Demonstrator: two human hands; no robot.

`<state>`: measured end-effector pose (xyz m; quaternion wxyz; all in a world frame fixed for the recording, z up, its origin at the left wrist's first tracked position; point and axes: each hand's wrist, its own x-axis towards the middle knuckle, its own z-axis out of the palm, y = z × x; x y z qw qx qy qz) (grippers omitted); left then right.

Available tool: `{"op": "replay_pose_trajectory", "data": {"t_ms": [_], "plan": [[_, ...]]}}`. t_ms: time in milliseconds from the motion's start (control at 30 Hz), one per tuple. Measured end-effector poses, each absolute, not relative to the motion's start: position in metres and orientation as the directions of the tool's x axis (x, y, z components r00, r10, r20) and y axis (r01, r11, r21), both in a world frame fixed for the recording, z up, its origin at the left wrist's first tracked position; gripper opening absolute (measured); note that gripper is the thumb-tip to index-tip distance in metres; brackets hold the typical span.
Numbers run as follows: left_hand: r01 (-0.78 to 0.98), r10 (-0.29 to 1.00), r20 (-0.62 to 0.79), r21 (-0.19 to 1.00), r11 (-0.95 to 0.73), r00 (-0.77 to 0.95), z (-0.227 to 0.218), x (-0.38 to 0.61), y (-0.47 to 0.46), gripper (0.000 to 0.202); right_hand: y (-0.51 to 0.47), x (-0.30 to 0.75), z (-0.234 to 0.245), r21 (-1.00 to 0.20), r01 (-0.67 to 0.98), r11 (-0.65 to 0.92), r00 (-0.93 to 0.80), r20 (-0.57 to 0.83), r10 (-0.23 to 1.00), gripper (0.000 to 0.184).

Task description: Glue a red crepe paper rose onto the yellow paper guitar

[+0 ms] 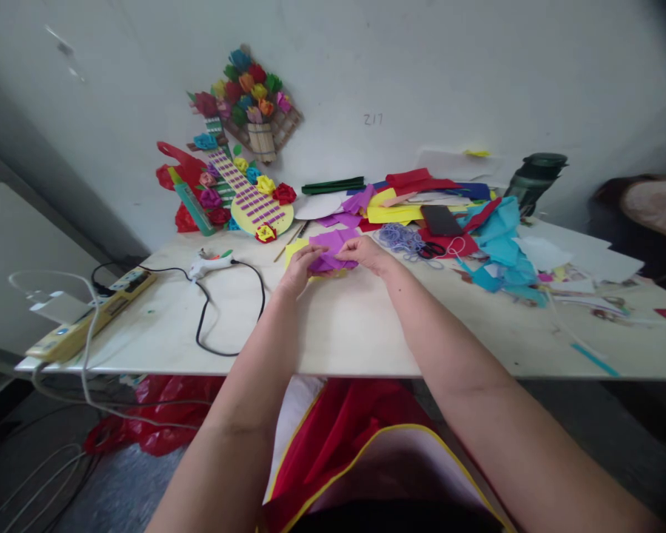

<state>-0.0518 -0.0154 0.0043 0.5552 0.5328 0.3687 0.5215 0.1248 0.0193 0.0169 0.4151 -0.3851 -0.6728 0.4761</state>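
Observation:
Both my hands reach out to a crumpled piece of purple paper (333, 248) lying on a yellow sheet (295, 250) near the middle of the pale table (333, 326). My left hand (300, 268) pinches the paper's left edge with curled fingers. My right hand (366, 252) presses and grips its right side, fingers bent over it.
A white glue gun (212, 261) with a black cord lies to the left, beside a yellow power strip (89, 318). A paper guitar with paper flowers (244, 192) leans on the wall. Coloured paper scraps (493, 237), black scissors (431, 249), purple thread (399, 237) and a dark bottle (536, 178) crowd the right.

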Motion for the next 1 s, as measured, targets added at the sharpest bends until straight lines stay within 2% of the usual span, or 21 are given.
{"op": "replay_pose_trajectory", "data": {"t_ms": [100, 300, 733, 1000], "plan": [[-0.168, 0.981, 0.124, 0.981, -0.098, 0.150, 0.0018, -0.0534, -0.0122, 0.040, 0.0189, 0.1249, 0.0180, -0.970, 0.096, 0.223, -0.361, 0.175, 0.916, 0.024], [-0.068, 0.973, 0.125, 0.991, -0.113, 0.194, -0.0008, -0.0548, -0.0130, 0.037, 0.0169, 0.1248, 0.0200, -0.980, 0.068, 0.187, -0.372, 0.149, 0.916, 0.023], [-0.210, 0.971, 0.120, 0.975, -0.076, 0.205, 0.0063, -0.0526, -0.0170, 0.039, 0.0189, 0.1220, 0.0165, -0.986, -0.061, 0.154, -0.410, 0.166, 0.897, 0.029], [-0.165, 0.957, 0.098, 0.985, -0.053, 0.274, 0.0048, -0.0527, -0.0179, 0.040, 0.0177, 0.1200, 0.0169, -0.980, -0.054, 0.193, -0.418, 0.197, 0.887, 0.024]]}}
